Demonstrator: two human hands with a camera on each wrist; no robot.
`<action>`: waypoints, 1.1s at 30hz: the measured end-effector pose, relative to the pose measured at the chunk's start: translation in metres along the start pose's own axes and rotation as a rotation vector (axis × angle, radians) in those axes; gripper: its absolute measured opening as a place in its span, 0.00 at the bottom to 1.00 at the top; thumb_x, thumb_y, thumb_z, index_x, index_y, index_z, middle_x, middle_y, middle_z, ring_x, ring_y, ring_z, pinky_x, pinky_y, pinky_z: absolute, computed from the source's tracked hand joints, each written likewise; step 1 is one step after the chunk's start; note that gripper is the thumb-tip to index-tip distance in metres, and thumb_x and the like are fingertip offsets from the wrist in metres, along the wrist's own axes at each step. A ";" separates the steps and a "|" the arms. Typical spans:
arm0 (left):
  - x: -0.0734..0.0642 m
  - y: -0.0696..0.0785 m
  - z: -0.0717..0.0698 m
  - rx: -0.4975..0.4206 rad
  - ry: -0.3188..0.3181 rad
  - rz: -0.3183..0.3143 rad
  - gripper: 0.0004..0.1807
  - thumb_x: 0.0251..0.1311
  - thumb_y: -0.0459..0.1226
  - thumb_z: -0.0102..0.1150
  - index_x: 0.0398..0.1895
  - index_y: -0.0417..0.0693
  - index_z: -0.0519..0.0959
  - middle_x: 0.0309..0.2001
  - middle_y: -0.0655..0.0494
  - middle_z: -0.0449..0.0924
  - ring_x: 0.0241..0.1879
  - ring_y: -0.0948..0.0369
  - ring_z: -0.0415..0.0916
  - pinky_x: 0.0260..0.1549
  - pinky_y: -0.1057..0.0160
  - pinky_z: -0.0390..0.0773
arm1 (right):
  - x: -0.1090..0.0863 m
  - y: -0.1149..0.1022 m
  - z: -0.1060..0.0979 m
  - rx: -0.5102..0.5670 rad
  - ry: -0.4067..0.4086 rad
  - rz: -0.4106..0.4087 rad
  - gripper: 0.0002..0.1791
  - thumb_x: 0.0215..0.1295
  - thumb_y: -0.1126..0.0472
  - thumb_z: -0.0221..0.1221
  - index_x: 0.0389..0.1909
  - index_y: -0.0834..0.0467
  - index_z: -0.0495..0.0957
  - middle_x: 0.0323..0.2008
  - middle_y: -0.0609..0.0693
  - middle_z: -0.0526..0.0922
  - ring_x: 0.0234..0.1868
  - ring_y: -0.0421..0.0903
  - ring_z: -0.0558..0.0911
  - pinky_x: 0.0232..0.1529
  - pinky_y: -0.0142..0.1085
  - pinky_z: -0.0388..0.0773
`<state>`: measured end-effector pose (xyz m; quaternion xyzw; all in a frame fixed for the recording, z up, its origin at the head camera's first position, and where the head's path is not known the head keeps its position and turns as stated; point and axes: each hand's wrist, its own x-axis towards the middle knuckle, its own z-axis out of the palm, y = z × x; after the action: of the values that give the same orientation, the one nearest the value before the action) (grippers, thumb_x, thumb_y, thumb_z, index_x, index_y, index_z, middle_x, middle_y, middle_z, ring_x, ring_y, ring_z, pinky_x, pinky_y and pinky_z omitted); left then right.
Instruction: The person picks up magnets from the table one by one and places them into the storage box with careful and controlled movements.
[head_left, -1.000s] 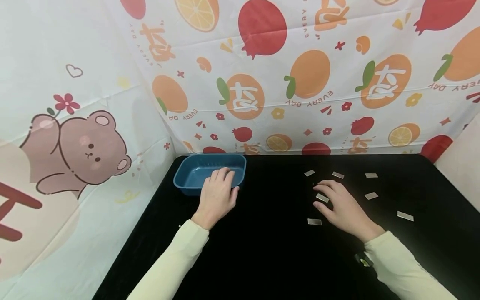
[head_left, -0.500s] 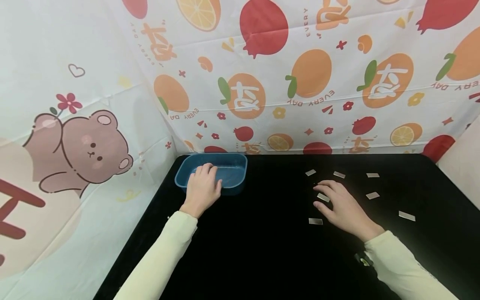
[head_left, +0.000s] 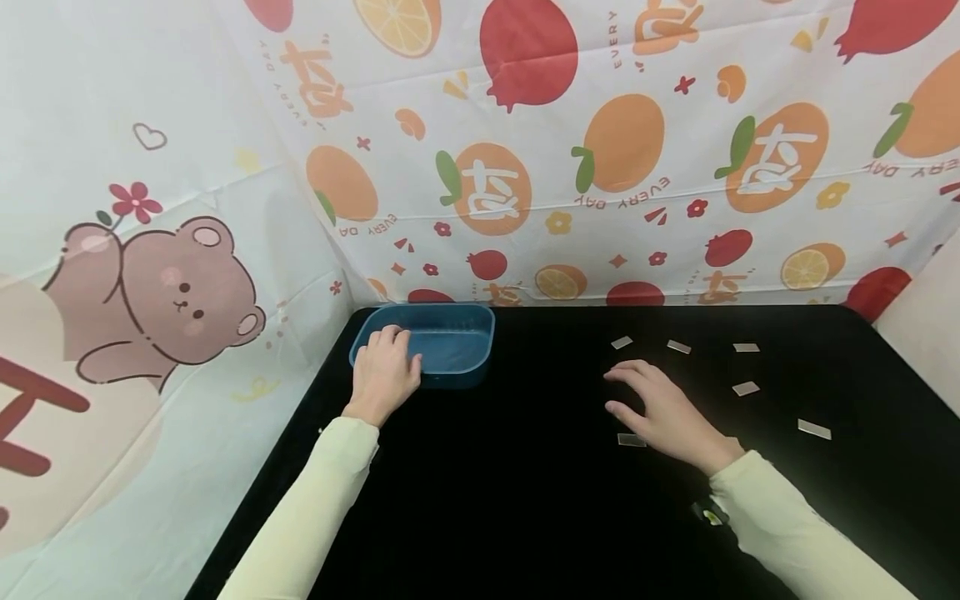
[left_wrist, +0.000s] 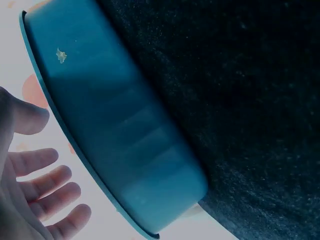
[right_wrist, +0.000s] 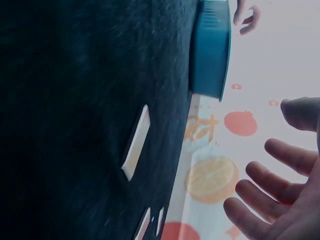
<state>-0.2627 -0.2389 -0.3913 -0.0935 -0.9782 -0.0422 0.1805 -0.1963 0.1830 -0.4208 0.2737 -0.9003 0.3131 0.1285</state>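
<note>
My left hand (head_left: pixel 384 375) hovers over the near left rim of a blue plastic basin (head_left: pixel 453 377). In the left wrist view its fingers (left_wrist: pixel 47 181) are loosely bent with nothing between them, close beside the basin's wall (left_wrist: pixel 117 125). Out to the right, my right hand (head_left: pixel 671 412) is held over the black table among small flat whitish rectangular pieces. Its relaxed, spread fingers (right_wrist: pixel 275 182) hold nothing in the right wrist view, where one flat piece (right_wrist: pixel 136 144) lies on the table. Another flat piece (head_left: pixel 631 440) shows just below the right thumb.
More flat pieces lie behind and right of the right hand, including one at the back (head_left: pixel 746 347) and one farther right (head_left: pixel 814 429). Cloth printed with fruit (head_left: pixel 558 167) hangs behind the black table (head_left: pixel 525 500). A bear-print cloth (head_left: pixel 187 292) hangs at the left.
My left hand has slid left along the basin. My right hand has shifted a little left and now covers the flat piece that showed between its thumb and fingers.
</note>
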 end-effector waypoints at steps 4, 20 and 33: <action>0.000 -0.002 -0.001 0.004 0.002 -0.003 0.23 0.67 0.44 0.55 0.57 0.36 0.75 0.58 0.38 0.74 0.54 0.42 0.72 0.48 0.41 0.78 | 0.012 -0.008 0.006 0.008 -0.018 -0.019 0.21 0.67 0.57 0.63 0.59 0.58 0.76 0.59 0.55 0.76 0.61 0.54 0.75 0.61 0.55 0.73; -0.002 -0.025 -0.003 0.009 0.022 -0.003 0.24 0.65 0.43 0.58 0.57 0.33 0.76 0.59 0.36 0.74 0.57 0.40 0.72 0.52 0.41 0.78 | 0.048 -0.029 0.030 0.080 -0.093 0.018 0.21 0.69 0.55 0.61 0.60 0.57 0.75 0.60 0.55 0.76 0.63 0.54 0.75 0.64 0.54 0.72; 0.001 -0.038 -0.001 -0.019 -0.015 -0.028 0.24 0.66 0.42 0.56 0.57 0.32 0.75 0.60 0.34 0.73 0.58 0.39 0.71 0.52 0.39 0.76 | 0.078 -0.043 0.048 0.178 -0.103 0.097 0.21 0.71 0.54 0.59 0.61 0.56 0.75 0.61 0.55 0.76 0.63 0.53 0.75 0.65 0.53 0.72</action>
<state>-0.2712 -0.2761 -0.3916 -0.0818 -0.9803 -0.0535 0.1718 -0.2380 0.0923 -0.4055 0.2561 -0.8866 0.3830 0.0418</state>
